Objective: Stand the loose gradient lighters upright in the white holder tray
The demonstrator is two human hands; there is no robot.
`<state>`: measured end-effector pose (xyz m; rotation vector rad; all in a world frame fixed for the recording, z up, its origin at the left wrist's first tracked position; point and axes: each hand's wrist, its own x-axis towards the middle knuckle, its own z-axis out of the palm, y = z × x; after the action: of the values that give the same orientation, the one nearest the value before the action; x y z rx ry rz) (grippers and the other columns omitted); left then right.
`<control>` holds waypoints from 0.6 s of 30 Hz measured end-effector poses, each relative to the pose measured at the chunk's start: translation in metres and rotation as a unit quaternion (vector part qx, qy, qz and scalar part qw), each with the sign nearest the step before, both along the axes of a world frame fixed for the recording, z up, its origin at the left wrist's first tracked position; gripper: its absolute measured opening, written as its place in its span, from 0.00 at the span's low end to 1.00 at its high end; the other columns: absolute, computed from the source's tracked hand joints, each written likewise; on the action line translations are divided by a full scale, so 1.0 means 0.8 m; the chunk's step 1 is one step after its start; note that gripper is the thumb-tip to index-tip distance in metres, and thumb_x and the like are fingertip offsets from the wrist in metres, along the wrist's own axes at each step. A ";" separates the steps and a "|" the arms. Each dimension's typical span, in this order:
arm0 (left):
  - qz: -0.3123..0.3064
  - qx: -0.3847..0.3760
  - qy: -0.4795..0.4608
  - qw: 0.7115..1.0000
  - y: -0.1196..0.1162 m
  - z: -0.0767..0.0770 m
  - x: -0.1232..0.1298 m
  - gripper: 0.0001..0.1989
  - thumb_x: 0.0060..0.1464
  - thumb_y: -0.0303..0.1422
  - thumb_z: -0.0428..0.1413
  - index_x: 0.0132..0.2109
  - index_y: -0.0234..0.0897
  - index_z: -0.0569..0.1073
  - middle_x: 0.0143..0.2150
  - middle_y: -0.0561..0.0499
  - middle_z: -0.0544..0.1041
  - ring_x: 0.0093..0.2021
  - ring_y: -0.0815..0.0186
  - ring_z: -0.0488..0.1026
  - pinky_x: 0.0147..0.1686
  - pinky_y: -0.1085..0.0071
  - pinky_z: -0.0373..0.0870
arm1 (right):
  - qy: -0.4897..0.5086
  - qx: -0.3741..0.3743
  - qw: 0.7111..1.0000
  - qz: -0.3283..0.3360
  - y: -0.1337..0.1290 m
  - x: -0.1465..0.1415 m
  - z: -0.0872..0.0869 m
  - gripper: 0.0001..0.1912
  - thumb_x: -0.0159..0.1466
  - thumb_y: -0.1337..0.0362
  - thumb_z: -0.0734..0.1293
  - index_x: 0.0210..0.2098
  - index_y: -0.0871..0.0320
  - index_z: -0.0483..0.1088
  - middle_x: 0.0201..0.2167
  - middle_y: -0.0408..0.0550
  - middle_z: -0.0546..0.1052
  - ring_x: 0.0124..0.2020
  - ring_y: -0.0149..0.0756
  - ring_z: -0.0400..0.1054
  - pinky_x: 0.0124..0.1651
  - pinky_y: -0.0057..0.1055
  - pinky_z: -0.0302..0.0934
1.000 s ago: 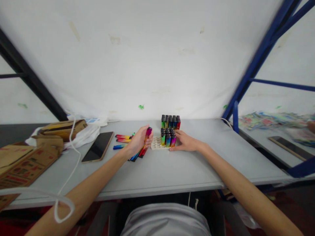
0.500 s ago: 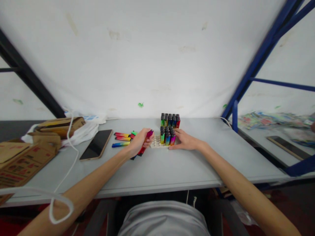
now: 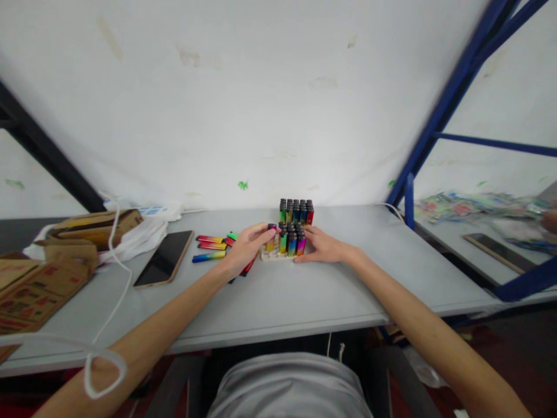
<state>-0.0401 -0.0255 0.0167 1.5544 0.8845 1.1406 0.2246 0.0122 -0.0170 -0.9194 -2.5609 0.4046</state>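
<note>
My left hand [image 3: 249,248] pinches a purple-and-yellow lighter [image 3: 270,239], upright at the left part of a white tray with holes [image 3: 275,257]. Several rainbow-coloured lighters [image 3: 291,244] with black tops stand in the tray's right part. My right hand [image 3: 324,246] is curved around the tray's right side, thumb at its front corner and fingers toward the back, holding it. Behind stands another block of upright lighters [image 3: 296,210]. Loose lighters [image 3: 212,246] lie on the table left of my left hand, some partly hidden by it.
A phone [image 3: 164,259] lies on the grey table [image 3: 331,296] at left, near cardboard boxes [image 3: 47,284] and a white plastic bag [image 3: 148,229]. A white cable [image 3: 119,255] hangs across the left side. Blue frame bars [image 3: 439,104] rise at right; another phone [image 3: 500,253] lies beyond them.
My left hand has brought the lighter from a tilted position beside the tray to an upright one at the tray's left part. My right hand stays at the tray. The view has shifted slightly.
</note>
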 end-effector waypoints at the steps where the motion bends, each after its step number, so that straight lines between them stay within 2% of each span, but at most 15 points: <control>1: 0.007 0.032 0.022 0.999 -0.001 0.001 0.000 0.13 0.55 0.41 0.63 0.39 0.34 0.80 0.41 0.46 0.78 0.42 0.62 0.74 0.41 0.71 0.71 | 0.002 -0.001 1.000 0.000 0.000 0.000 0.000 0.46 0.61 0.37 0.70 0.67 0.61 0.62 0.65 0.62 0.66 0.66 0.56 0.60 0.70 0.53 0.56; 3: 0.003 0.074 0.055 0.996 -0.005 0.004 -0.001 0.13 0.55 0.41 0.64 0.40 0.34 0.82 0.42 0.45 0.78 0.44 0.61 0.74 0.43 0.69 0.72 | 0.005 -0.004 1.000 0.000 0.001 0.000 -0.001 0.46 0.60 0.36 0.70 0.66 0.62 0.63 0.64 0.63 0.66 0.66 0.56 0.60 0.69 0.54 0.56; 6: -0.013 0.122 0.117 0.986 -0.010 0.005 0.000 0.13 0.57 0.40 0.63 0.45 0.37 0.83 0.43 0.45 0.79 0.41 0.60 0.76 0.44 0.67 0.73 | 0.003 -0.008 1.000 -0.001 0.000 0.000 0.000 0.46 0.60 0.36 0.70 0.64 0.63 0.65 0.63 0.64 0.66 0.65 0.56 0.61 0.69 0.53 0.56; 10: 0.011 0.221 0.210 0.952 -0.010 -0.002 0.001 0.14 0.60 0.39 0.61 0.50 0.39 0.82 0.46 0.44 0.82 0.40 0.60 0.78 0.49 0.64 0.74 | -0.003 -0.004 1.000 0.001 0.000 0.000 0.001 0.46 0.60 0.36 0.70 0.64 0.65 0.64 0.63 0.66 0.66 0.65 0.55 0.61 0.70 0.50 0.56; 15: 0.019 0.292 0.251 0.923 -0.005 -0.014 0.001 0.16 0.62 0.41 0.59 0.51 0.37 0.80 0.47 0.44 0.83 0.41 0.60 0.79 0.50 0.64 0.75 | -0.001 0.000 1.000 0.002 0.000 0.000 0.000 0.45 0.61 0.37 0.71 0.65 0.61 0.64 0.64 0.63 0.66 0.65 0.55 0.61 0.69 0.52 0.56; 18: 0.018 0.304 0.261 0.916 -0.003 -0.017 0.001 0.17 0.64 0.42 0.58 0.52 0.37 0.79 0.46 0.46 0.83 0.40 0.61 0.80 0.49 0.63 0.77 | 0.001 0.008 1.000 0.006 0.001 0.000 -0.002 0.45 0.61 0.37 0.71 0.65 0.61 0.64 0.64 0.63 0.66 0.65 0.56 0.61 0.69 0.53 0.57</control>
<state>-0.0395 -0.0278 0.0032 2.4437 0.9475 1.0988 0.2249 0.0133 -0.0183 -0.8975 -2.5657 0.3881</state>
